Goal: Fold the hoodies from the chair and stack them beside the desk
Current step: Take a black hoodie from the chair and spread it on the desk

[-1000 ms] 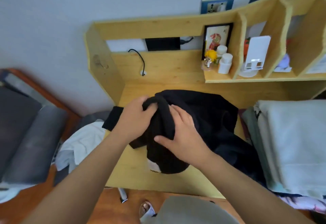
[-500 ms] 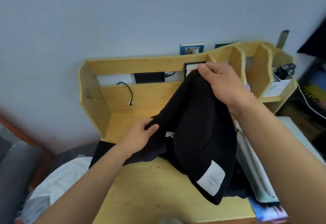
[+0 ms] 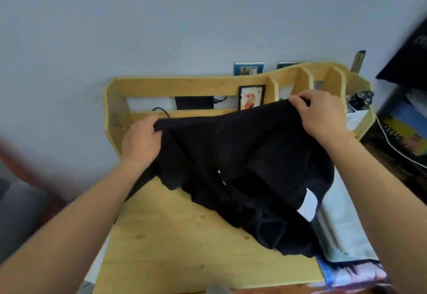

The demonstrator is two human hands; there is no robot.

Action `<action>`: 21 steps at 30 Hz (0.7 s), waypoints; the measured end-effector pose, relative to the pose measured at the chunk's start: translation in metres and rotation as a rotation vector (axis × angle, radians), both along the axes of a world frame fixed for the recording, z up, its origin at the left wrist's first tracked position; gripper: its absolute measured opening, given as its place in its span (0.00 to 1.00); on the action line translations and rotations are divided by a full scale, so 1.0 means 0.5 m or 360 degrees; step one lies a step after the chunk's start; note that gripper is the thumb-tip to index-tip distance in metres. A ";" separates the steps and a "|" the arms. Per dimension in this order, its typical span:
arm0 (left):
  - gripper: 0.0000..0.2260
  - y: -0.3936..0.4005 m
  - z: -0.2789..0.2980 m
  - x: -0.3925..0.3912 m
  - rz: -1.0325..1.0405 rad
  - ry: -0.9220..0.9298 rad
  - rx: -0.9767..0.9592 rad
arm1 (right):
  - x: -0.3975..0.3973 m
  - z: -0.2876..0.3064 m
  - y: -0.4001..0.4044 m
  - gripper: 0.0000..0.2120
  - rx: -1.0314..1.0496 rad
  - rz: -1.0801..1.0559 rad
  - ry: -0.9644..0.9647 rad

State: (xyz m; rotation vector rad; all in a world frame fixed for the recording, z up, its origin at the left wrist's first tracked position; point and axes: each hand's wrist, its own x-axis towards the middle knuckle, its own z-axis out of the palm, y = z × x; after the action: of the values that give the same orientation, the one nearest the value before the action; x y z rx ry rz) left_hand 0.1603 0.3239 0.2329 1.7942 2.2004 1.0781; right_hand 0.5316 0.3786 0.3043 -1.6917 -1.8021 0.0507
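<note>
Hanging hoodie (image 3: 231,166) hiding desk (image 3: 184,247), shelves

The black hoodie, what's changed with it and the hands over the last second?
The black hoodie went from bunched on the desk to lifted and spread. The left hand took a new hold and pulled left; the right hand raised its edge to the right. Both hands still grip it, its lower part still on the desk.

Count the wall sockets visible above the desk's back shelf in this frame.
2. One blue-framed socket sits on the wall above the framed picture; a second socket lies just to its right, its lower part hidden behind the desk shelf's top edge. Others may be hidden.
</note>
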 end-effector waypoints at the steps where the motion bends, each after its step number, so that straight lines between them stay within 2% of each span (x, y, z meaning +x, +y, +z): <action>1: 0.09 0.003 0.035 -0.011 -0.0018 0.0057 0.0087 | 0.004 0.006 0.004 0.15 0.0080 0.0020 0.0051; 3: 0.07 0.001 0.089 -0.031 -0.0043 0.0051 0.0168 | 0.010 0.028 0.005 0.17 0.0119 0.0162 0.0162; 5: 0.06 -0.009 0.117 -0.050 -0.0017 0.0004 0.0195 | 0.010 0.038 -0.006 0.23 -0.0208 0.0498 0.0072; 7: 0.07 -0.019 0.114 -0.065 0.0097 0.0160 0.0136 | -0.002 0.004 -0.019 0.32 -0.0822 0.0733 -0.0340; 8: 0.08 -0.025 0.100 -0.067 0.0153 0.0297 0.0067 | -0.010 -0.035 -0.019 0.32 -0.1062 0.0741 -0.0608; 9: 0.08 -0.033 0.082 -0.064 0.0177 0.0418 -0.0010 | -0.018 -0.083 -0.015 0.27 -0.1200 0.0684 -0.0812; 10: 0.08 -0.041 0.063 -0.058 0.0177 0.0502 -0.0083 | -0.023 -0.125 -0.011 0.19 -0.1227 0.0535 -0.0926; 11: 0.08 -0.051 0.046 -0.050 0.0174 0.0545 -0.0129 | -0.026 -0.158 -0.008 0.10 -0.1132 0.0326 -0.0925; 12: 0.07 -0.060 0.031 -0.046 0.0183 0.0549 -0.0147 | -0.024 -0.184 -0.007 0.06 -0.0969 0.0092 -0.0821; 13: 0.07 -0.069 0.020 -0.045 0.0204 0.0527 -0.0139 | -0.017 -0.202 -0.009 0.08 -0.0819 -0.0114 -0.0624; 14: 0.07 -0.079 0.011 -0.046 0.0230 0.0499 -0.0121 | -0.010 -0.218 -0.012 0.09 -0.0723 -0.0245 -0.0300; 17: 0.06 -0.101 0.001 -0.041 0.0256 0.0477 -0.0088 | -0.021 -0.238 -0.032 0.12 -0.0707 -0.0393 0.1018; 18: 0.06 -0.108 0.003 -0.033 0.0278 0.0465 -0.0080 | -0.035 -0.237 -0.040 0.12 -0.0689 -0.0432 0.1364; 21: 0.08 -0.132 0.013 -0.019 0.0426 0.0390 -0.0061 | -0.077 -0.200 -0.063 0.10 -0.0608 -0.0349 0.2117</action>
State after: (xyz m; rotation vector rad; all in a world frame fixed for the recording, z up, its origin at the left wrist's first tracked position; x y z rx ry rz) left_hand 0.1510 0.2578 0.2393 1.7342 2.6469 0.8897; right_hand 0.4933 0.3472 0.2040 -1.4358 -0.6051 1.1737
